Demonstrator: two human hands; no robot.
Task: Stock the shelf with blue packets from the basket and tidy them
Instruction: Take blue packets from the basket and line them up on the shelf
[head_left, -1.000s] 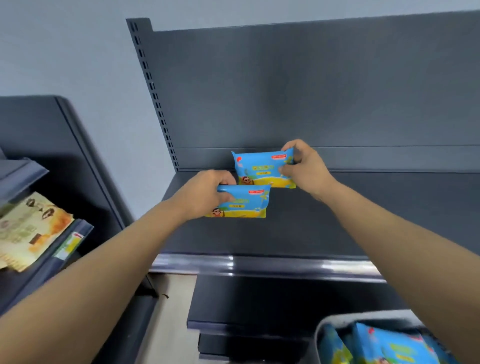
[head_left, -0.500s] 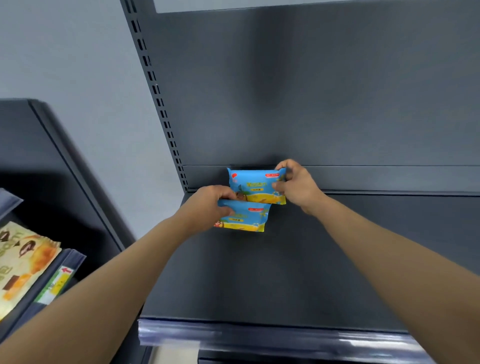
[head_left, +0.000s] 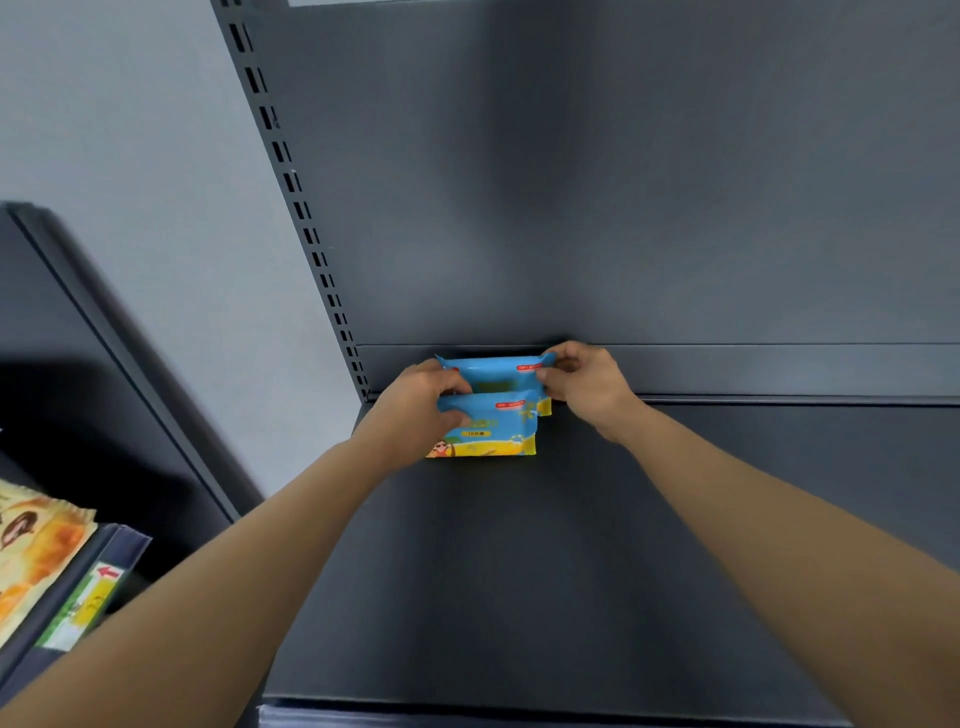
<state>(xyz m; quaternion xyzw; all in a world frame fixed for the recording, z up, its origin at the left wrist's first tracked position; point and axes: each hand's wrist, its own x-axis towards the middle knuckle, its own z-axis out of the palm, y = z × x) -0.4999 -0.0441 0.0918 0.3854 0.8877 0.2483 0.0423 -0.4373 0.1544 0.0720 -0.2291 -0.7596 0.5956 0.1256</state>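
Two blue packets with yellow bottoms stand at the back left corner of the dark shelf (head_left: 519, 571). The rear packet (head_left: 493, 370) leans against the back panel. The front packet (head_left: 491, 428) overlaps it from the front and sits slightly lower. My left hand (head_left: 415, 410) grips the left end of the front packet, with fingers between the two. My right hand (head_left: 582, 382) pinches the upper right corner of the rear packet. The basket is out of view.
The shelf's dark back panel (head_left: 623, 182) rises behind, with a slotted upright (head_left: 296, 197) at its left. A neighbouring shelf unit at the far left holds an orange snack packet (head_left: 31, 561) above a price label strip (head_left: 88, 603). A grey wall (head_left: 130, 156) lies behind.
Both hands pushed the two packets further back toward the shelf's rear left corner. My view has moved closer and tilted up, so the basket at the lower right dropped out of sight.
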